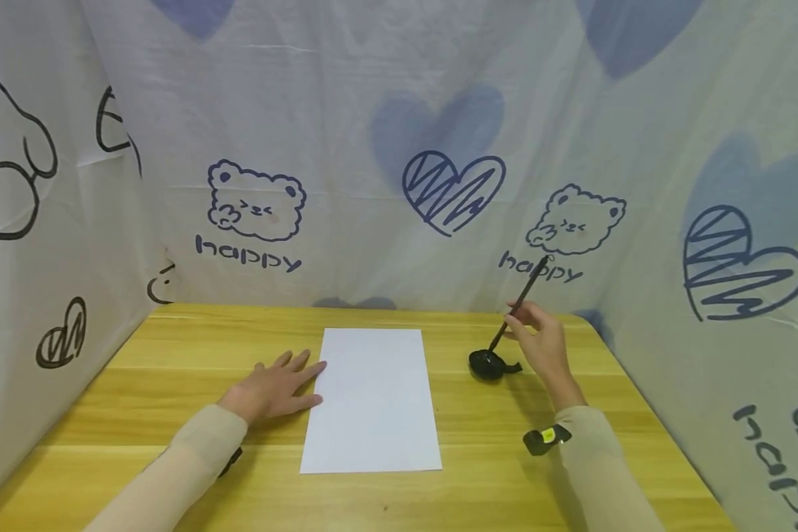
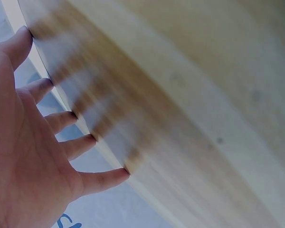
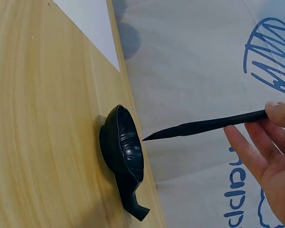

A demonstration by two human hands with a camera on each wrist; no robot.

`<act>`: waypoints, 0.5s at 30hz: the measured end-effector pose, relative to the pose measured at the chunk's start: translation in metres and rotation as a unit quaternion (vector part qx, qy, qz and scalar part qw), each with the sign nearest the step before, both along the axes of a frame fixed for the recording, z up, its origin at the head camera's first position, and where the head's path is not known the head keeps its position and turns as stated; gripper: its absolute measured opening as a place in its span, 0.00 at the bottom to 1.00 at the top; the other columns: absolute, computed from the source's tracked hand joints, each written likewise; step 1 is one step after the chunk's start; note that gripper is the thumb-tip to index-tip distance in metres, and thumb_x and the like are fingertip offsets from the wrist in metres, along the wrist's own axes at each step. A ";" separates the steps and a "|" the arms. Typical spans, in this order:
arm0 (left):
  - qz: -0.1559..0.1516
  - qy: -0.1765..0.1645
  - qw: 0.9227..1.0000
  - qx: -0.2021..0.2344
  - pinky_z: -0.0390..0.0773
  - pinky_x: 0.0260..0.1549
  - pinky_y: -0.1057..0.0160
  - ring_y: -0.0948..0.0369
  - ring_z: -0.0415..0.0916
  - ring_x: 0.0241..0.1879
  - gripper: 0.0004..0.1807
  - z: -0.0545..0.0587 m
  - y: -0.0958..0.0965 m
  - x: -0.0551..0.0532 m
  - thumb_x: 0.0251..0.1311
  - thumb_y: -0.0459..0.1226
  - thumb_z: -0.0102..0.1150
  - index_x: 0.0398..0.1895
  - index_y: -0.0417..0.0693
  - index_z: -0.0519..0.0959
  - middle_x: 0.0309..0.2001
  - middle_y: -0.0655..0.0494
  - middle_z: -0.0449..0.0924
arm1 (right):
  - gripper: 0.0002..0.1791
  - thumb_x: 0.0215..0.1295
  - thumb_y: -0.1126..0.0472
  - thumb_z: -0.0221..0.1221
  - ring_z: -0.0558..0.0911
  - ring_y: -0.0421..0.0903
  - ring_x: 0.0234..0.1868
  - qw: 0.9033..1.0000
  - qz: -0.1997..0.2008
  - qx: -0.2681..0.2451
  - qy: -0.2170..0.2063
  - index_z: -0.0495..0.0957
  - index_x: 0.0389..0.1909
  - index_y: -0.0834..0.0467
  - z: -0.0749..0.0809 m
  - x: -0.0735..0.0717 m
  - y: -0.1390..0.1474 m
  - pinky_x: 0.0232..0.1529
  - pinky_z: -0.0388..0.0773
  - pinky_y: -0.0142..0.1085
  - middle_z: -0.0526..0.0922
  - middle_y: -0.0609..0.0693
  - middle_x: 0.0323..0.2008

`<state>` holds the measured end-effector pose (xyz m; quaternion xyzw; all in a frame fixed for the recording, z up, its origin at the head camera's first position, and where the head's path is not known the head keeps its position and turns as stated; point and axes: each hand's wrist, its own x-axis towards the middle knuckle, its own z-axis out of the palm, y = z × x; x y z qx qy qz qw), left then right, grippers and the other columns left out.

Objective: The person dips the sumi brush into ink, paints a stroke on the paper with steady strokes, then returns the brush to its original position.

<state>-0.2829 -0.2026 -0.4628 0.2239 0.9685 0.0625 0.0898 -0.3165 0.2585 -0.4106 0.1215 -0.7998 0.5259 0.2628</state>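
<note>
A sheet of white paper (image 1: 375,414) lies on the wooden table. At its left edge my left hand (image 1: 275,388) rests with fingers spread; in the left wrist view the fingertips of this hand (image 2: 38,152) touch the surface. My right hand (image 1: 541,343) pinches a dark writing brush (image 1: 524,295) between thumb and fingers, tip down. Below the brush sits a small black ink dish (image 1: 487,366) with a curved handle. The right wrist view shows the brush's pointed tip just above the rim of the dish (image 3: 126,147), apart from it.
The wooden table (image 1: 505,488) meets a pale curtain (image 1: 352,96) printed with hearts and bears at the back and sides. Dark wrist camera straps (image 1: 545,440) sit by the sleeves.
</note>
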 end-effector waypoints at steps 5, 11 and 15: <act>0.002 -0.002 1.000 0.001 0.56 0.65 0.17 0.31 0.54 0.78 0.40 0.000 0.000 0.001 0.73 0.63 0.47 0.81 0.55 0.60 0.81 0.37 0.55 | 0.14 0.67 0.75 0.62 0.88 0.52 0.39 1.000 -0.013 0.027 0.000 0.82 0.52 0.73 0.014 0.014 -0.008 0.40 0.86 0.25 0.85 0.71 0.38; 0.003 -0.002 1.000 0.003 0.55 0.65 0.17 0.31 0.53 0.78 0.40 -0.001 0.000 0.002 0.73 0.63 0.47 0.81 0.56 0.60 0.81 0.37 0.54 | 0.15 0.68 0.74 0.62 0.85 0.35 0.38 0.999 -0.019 0.033 -0.007 0.82 0.55 0.72 0.014 0.015 -0.008 0.40 0.82 0.18 0.86 0.71 0.40; 0.003 0.002 1.000 0.002 0.56 0.65 0.17 0.31 0.54 0.78 0.40 0.000 0.000 0.002 0.73 0.64 0.47 0.81 0.56 0.60 0.81 0.37 0.55 | 0.15 0.69 0.72 0.62 0.81 0.26 0.36 0.999 -0.029 0.032 -0.014 0.83 0.56 0.69 0.003 0.006 -0.005 0.40 0.80 0.16 0.86 0.70 0.41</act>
